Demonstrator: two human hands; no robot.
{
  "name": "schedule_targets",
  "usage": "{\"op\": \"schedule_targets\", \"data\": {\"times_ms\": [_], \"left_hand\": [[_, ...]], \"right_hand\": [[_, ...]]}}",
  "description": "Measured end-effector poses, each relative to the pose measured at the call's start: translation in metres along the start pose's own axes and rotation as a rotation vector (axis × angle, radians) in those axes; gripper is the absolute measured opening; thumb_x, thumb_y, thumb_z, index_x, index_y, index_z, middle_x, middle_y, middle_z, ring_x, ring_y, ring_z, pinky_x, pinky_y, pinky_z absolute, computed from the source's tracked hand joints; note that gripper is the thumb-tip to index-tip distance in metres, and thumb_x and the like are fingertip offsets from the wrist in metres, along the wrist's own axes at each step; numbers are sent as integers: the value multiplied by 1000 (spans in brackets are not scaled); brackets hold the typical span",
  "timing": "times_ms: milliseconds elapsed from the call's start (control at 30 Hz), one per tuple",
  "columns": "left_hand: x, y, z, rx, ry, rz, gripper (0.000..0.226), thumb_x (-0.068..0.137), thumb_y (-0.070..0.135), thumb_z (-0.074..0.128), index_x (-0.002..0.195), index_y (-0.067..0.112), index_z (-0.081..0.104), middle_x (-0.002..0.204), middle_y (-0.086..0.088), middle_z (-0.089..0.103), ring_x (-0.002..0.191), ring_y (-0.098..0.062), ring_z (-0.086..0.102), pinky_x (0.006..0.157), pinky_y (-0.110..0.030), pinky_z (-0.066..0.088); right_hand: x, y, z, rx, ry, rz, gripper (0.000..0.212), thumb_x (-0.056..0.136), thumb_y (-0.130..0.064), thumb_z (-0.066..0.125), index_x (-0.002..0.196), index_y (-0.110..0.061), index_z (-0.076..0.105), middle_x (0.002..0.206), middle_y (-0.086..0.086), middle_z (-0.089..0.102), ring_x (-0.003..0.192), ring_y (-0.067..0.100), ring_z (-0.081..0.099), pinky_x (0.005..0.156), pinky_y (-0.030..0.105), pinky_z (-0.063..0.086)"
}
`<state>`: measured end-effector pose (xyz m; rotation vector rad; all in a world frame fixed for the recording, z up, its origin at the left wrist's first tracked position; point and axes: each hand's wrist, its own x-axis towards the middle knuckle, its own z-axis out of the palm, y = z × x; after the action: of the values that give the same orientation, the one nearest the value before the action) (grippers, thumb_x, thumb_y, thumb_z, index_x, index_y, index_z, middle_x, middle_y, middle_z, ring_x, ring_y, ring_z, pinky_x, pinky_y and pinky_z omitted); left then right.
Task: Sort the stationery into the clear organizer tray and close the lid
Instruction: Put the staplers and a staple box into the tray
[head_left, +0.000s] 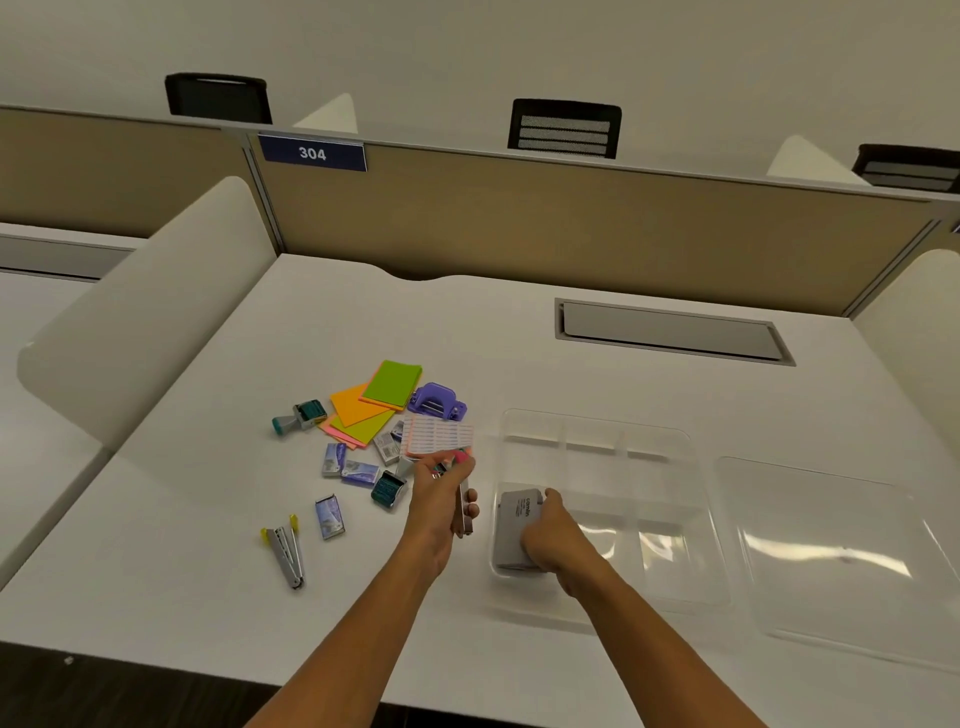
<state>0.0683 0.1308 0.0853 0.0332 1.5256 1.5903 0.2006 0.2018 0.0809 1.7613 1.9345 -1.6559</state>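
The clear organizer tray (670, 441) lies right of centre on the white desk, its clear lid (841, 551) flat beside it on the right. My right hand (550, 545) grips a grey box (511, 530) inside the tray's near-left compartment. Left of the tray, my left hand (441, 499) is closed on a metal stapler (464, 512) with a pink end, lifted above the desk. Loose stationery lies further left: coloured sticky notes (379, 400), a purple hole punch (439, 401), a label sheet (439, 435), several staple boxes (332, 460), two teal stamps (298, 417), and a yellow-tipped stapler (288, 553).
A grey cable hatch (670, 332) is set into the desk behind the tray. A beige partition (571, 223) closes the back, with white curved dividers (145, 322) at both sides. The desk's front edge (156, 654) runs close to me. Black chair backs show beyond the partition.
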Motion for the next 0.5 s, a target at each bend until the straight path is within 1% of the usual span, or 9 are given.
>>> {"op": "schedule_targets", "data": {"times_ms": [67,200,233,267,333,367,433,467,500], "left_hand": [[0,0,1,20,-5,9,36,88,30,68,119,26,51,87,-12,62,66,-18,57,48,-27,46],[-1,-2,3,14,-19,21,37,88,28,68,121,26,52,90,-9,63,66,-17,59,50,-28,47],[-1,-3,4,14,-20,27,37,88,28,69,121,26,52,91,-8,64,68,-18,59,52,-28,48],[-1,-4,5,16,-21,31,38,88,28,69,121,27,51,93,-7,65,69,-18,60,53,-29,49],[-1,-6,8,23,-31,30,41,87,30,70,123,27,50,98,-8,66,72,-19,61,53,-29,50],[-2,-6,10,26,-39,25,43,86,31,70,123,27,50,98,-9,66,73,-19,62,54,-29,50],[-4,-7,17,35,-48,14,43,87,32,69,124,29,48,95,-7,68,77,-21,65,61,-33,54],[-5,-8,22,37,-61,14,41,88,32,67,125,30,48,96,-6,69,82,-22,68,68,-37,57],[-7,-9,26,34,-82,22,42,89,31,65,127,30,47,102,-6,68,90,-24,68,77,-42,58]], "right_hand": [[-1,0,4,18,19,-9,57,89,6,53,136,-17,31,119,3,48,104,20,50,89,37,51],[-7,-1,5,35,67,-33,72,88,7,56,145,-21,22,134,9,42,104,18,46,87,38,53],[-10,-2,4,23,73,-47,73,88,6,56,146,-21,20,136,10,40,106,19,46,88,37,53],[-12,-2,3,-6,85,-66,74,89,5,57,147,-21,20,138,10,38,111,21,47,91,39,52],[-17,0,0,-57,119,-120,75,90,0,59,150,-22,19,143,9,35,125,26,46,100,42,48],[-20,2,-2,-50,130,-154,74,92,-5,60,151,-23,21,146,6,36,129,26,45,101,41,47],[-24,4,-5,18,116,-239,59,95,-20,61,146,-28,34,143,0,46,122,19,51,98,35,49],[-27,5,-7,48,94,-283,50,95,-29,61,140,-29,41,137,-3,52,116,15,54,95,31,49],[-30,6,-8,71,70,-314,43,94,-37,61,135,-32,47,130,-6,56,112,13,57,93,29,49]]}}
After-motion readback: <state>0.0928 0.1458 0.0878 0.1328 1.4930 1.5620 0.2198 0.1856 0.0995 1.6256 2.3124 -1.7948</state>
